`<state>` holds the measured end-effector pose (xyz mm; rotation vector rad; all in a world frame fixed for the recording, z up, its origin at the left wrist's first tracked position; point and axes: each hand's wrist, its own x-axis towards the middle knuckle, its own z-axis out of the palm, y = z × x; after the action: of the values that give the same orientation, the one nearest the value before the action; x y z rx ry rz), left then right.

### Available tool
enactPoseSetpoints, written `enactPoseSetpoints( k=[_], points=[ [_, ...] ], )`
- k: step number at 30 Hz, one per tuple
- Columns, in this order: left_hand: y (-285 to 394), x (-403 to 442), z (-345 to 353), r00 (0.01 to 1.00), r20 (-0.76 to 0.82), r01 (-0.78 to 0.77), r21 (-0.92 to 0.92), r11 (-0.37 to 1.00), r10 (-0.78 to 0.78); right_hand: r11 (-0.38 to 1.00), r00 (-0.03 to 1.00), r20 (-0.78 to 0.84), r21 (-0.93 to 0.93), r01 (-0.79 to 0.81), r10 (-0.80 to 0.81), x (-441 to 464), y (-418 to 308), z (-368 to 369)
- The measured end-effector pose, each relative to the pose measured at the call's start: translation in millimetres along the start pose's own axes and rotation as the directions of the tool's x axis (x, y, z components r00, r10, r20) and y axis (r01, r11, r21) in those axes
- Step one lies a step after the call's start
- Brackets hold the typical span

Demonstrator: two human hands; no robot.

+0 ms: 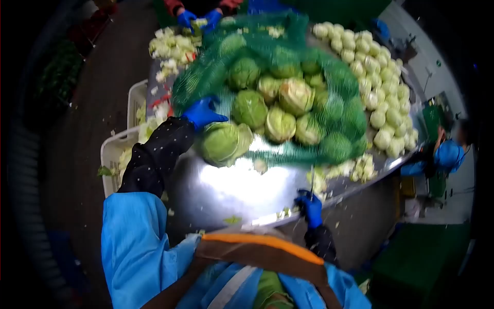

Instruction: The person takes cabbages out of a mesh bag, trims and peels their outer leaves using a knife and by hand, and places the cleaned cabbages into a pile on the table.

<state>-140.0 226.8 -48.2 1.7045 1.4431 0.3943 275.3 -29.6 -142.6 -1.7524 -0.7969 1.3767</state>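
Note:
My left hand [203, 112], in a blue glove, reaches over the left edge of the green mesh bag [206, 64] with its fingers apart. Just below those fingers lies a green cabbage [221, 144] with a loose outer leaf; whether they touch it I cannot tell. Inside the bag's opening sit several cabbages [249, 108], some with paler, browned leaves. My right hand [310, 207], also gloved in blue, is closed round a knife [312, 180] near the table's front edge. The knife's thin blade points away from me.
Many trimmed pale cabbages [378, 77] are heaped at the right of the metal table [190, 190]. Leaf scraps [363, 169] lie nearby. White crates [109, 149] stand at the left. Across the table a co-worker's gloved hands [198, 20] handle leaves; another person [448, 154] is at the right.

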Motion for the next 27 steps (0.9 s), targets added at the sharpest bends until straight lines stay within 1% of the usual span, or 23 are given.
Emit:
enactPoseSetpoints(
  k=[1,2,3,5,6,7,8,9,11,12,13,14,15,16,17,18,19,20,21,22,23,25,27],
  points=[
    [-5.5,-10.3,17.3,0.979,-0.146,-0.137,0.05,0.989,0.143,1.0,1.0,0.004,-0.007,0.005,-0.005,2.5,-5.6,1.6],
    [-8.7,-28.4,52.1,0.974,-0.13,-0.175,0.073,0.982,0.184,1.0,0.999,0.03,0.009,0.021,-0.021,3.5,-4.7,1.4],
    [-1.4,-54.6,80.6,0.989,-0.006,-0.15,0.038,0.988,0.15,0.999,0.997,0.061,0.022,0.042,-0.043,5.1,-3.2,0.0],
    [5.3,-91.8,124.6,0.989,0.089,-0.132,0.165,0.977,0.118,0.999,0.997,0.071,-0.03,0.045,-0.043,7.5,2.6,-4.4],
    [20.8,-113.7,143.1,0.985,0.025,-0.169,0.29,0.942,0.169,0.939,0.976,0.064,-0.267,0.217,-0.208,1.5,3.5,-2.0],
    [32.9,-133.1,156.1,0.973,-0.04,-0.192,0.413,0.89,0.228,0.791,0.923,0.11,-0.485,0.373,-0.368,-5.2,-2.1,4.2],
    [30.9,-147.9,165.4,0.976,-0.041,-0.194,0.301,0.934,0.216,0.729,0.925,0.155,-0.575,0.371,-0.348,-15.9,-12.9,14.5],
    [27.4,-161.1,171.2,0.988,-0.088,-0.096,0.285,0.954,0.126,0.757,0.939,0.183,-0.557,0.343,-0.291,-27.0,-21.9,25.9],
    [18.0,-187.0,174.9,0.985,-0.168,0.09,0.253,0.963,-0.048,0.652,0.808,0.359,-0.477,0.589,-0.467,-41.3,-24.3,42.4],
    [15.6,-199.0,170.4,0.984,-0.177,0.031,0.196,0.98,0.005,0.59,0.748,0.455,-0.462,0.662,-0.483,-42.2,-26.3,46.4],
    [20.4,-203.2,169.6,0.981,-0.185,0.096,0.204,0.974,-0.057,0.523,0.677,0.544,-0.436,0.732,-0.495,-41.0,-29.8,51.3],
    [25.3,-207.6,168.8,0.974,-0.194,0.162,0.211,0.964,-0.121,0.519,0.656,0.559,-0.41,0.75,-0.506,-43.3,-34.0,58.4],
    [31.1,-212.9,168.5,0.96,-0.207,0.232,0.213,0.949,-0.188,0.557,0.671,0.581,-0.399,0.728,-0.46,-50.1,-44.8,63.5],
    [44.1,-214.4,173.4,0.925,-0.272,0.328,0.212,0.921,-0.266,0.593,0.68,0.604,-0.388,0.706,-0.415,-57.0,-59.2,67.9],
    [48.1,-216.6,180.9,0.903,-0.315,0.357,0.17,0.918,-0.293,0.627,0.688,0.622,-0.378,0.681,-0.373,-59.4,-66.1,71.0],
    [50.3,-219.5,189.3,0.88,-0.353,0.381,0.129,0.916,-0.316,0.544,0.643,0.617,-0.38,0.748,-0.453,-56.1,-61.9,71.9],
    [52.9,-222.5,196.6,0.858,-0.386,0.401,0.088,0.912,-0.339,0.553,0.673,0.629,-0.425,0.717,-0.389,-53.1,-58.5,71.5],
    [55.6,-225.1,201.9,0.858,-0.412,0.376,0.097,0.921,-0.307,0.557,0.7,0.637,-0.47,0.685,-0.322,-49.6,-55.5,71.0],
    [57.1,-224.1,204.6,0.867,-0.391,0.316,-0.044,0.948,-0.308,0.559,0.723,0.642,-0.513,0.652,-0.254,-45.4,-52.3,71.1],
    [57.8,-222.6,206.6,0.877,-0.371,0.253,-0.186,0.949,-0.307,0.51,0.671,0.683,-0.483,0.712,-0.289,-40.5,-47.3,71.6],
    [57.3,-221.9,208.5,0.885,-0.351,0.191,-0.325,0.926,-0.306,0.499,0.642,0.695,-0.451,0.739,-0.323,-37.1,-44.4,73.4],
    [53.2,-218.6,212.8,0.859,-0.378,0.235,-0.306,0.923,-0.344,0.477,0.586,0.713,-0.389,0.788,-0.385,-32.8,-40.7,78.8],
    [47.0,-212.8,214.9,0.843,-0.4,0.268,-0.265,0.926,-0.358,0.458,0.601,0.736,-0.439,0.773,-0.31,-31.8,-45.0,82.7]
  ],
)
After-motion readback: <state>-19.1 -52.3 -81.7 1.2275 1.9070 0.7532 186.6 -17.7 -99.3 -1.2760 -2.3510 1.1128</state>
